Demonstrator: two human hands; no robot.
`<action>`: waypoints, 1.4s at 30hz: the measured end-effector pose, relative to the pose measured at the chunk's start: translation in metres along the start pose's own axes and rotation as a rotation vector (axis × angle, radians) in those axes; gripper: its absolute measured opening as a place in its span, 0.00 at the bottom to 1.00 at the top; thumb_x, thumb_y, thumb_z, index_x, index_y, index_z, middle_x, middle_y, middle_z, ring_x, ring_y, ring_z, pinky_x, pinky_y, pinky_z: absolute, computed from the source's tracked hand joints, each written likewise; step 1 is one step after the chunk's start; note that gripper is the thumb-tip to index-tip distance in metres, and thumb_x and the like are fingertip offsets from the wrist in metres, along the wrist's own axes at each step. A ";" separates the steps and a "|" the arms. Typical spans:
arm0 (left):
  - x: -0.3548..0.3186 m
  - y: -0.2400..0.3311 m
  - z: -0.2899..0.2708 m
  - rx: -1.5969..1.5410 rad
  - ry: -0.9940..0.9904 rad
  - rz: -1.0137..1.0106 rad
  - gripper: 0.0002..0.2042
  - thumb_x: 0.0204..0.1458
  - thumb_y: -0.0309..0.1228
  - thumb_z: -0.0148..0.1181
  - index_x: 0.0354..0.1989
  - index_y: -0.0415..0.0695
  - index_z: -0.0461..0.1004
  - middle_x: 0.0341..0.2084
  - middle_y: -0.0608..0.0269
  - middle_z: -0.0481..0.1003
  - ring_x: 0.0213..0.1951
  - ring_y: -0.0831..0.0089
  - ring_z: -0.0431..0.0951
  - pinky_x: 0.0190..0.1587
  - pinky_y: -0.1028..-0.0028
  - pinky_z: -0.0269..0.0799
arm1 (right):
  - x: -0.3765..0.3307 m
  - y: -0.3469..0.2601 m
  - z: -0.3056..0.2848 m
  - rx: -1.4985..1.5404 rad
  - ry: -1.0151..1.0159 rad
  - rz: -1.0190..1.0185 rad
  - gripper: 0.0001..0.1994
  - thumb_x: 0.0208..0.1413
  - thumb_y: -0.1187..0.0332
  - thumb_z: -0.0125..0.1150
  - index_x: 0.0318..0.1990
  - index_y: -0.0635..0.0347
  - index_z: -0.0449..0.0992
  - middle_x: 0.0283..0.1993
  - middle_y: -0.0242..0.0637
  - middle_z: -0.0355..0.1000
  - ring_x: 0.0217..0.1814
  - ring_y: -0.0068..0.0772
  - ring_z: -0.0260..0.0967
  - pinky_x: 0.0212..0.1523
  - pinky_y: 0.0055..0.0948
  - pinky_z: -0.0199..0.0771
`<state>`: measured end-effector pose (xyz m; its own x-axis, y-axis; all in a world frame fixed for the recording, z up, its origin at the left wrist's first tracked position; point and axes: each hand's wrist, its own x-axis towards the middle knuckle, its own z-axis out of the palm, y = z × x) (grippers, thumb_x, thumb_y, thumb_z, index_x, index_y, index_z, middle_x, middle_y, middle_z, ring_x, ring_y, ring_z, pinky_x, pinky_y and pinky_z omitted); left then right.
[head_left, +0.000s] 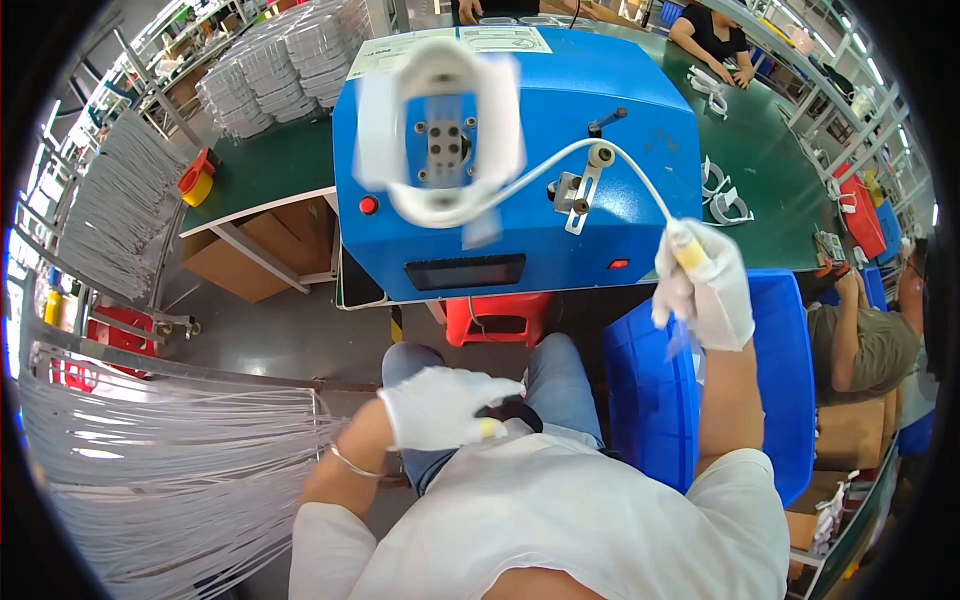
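My right hand (706,285), in a white glove with yellow on a finger, is closed around a white cable (640,172). From there the cable runs up over a roller guide (600,156) and left to a white plastic frame (440,208) on the front of a blue machine (600,90). The frame is blurred, and the cable meets its lower edge. My left hand (445,408), gloved too, is low over my lap with its fingers curled around a dark, curved thing (512,412). What that dark thing is, I cannot make out.
A blue bin (650,390) stands under my right forearm. Bundled white cables (180,450) hang on a rack at my left. White rings (730,205) lie on the green table right of the machine; clear trays (285,70) are stacked behind left. Other people sit at the right.
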<state>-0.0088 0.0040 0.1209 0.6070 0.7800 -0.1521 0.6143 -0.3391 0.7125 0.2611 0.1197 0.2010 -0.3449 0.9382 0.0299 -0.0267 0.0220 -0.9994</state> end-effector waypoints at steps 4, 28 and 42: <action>-0.025 0.021 -0.090 0.028 0.082 0.029 0.21 0.46 0.37 0.66 0.49 0.43 0.74 0.36 0.58 0.78 0.36 0.70 0.78 0.38 0.74 0.74 | 0.051 -0.007 -0.018 -0.825 0.272 -0.631 0.06 0.57 0.70 0.56 0.32 0.63 0.76 0.24 0.29 0.70 0.18 0.15 0.62 0.19 0.16 0.59; -0.001 0.045 -0.250 0.461 0.584 -0.060 0.09 0.45 0.25 0.61 0.36 0.41 0.81 0.31 0.56 0.79 0.33 0.68 0.78 0.43 0.74 0.72 | 0.115 -0.092 0.084 -1.056 -0.026 -1.492 0.09 0.44 0.75 0.63 0.35 0.59 0.78 0.32 0.36 0.72 0.35 0.33 0.71 0.35 0.27 0.71; 0.029 0.025 -0.195 0.974 1.030 0.228 0.10 0.45 0.31 0.61 0.36 0.44 0.77 0.35 0.56 0.75 0.39 0.58 0.75 0.42 0.64 0.72 | 0.120 -0.068 0.104 -1.507 -0.054 -1.140 0.08 0.47 0.69 0.61 0.35 0.59 0.74 0.32 0.39 0.69 0.35 0.42 0.71 0.35 0.33 0.73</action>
<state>-0.0739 0.1199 0.2680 0.3671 0.5442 0.7544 0.9052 -0.3957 -0.1551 0.1242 0.1953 0.2743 -0.7833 0.2493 0.5695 0.4898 0.8117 0.3183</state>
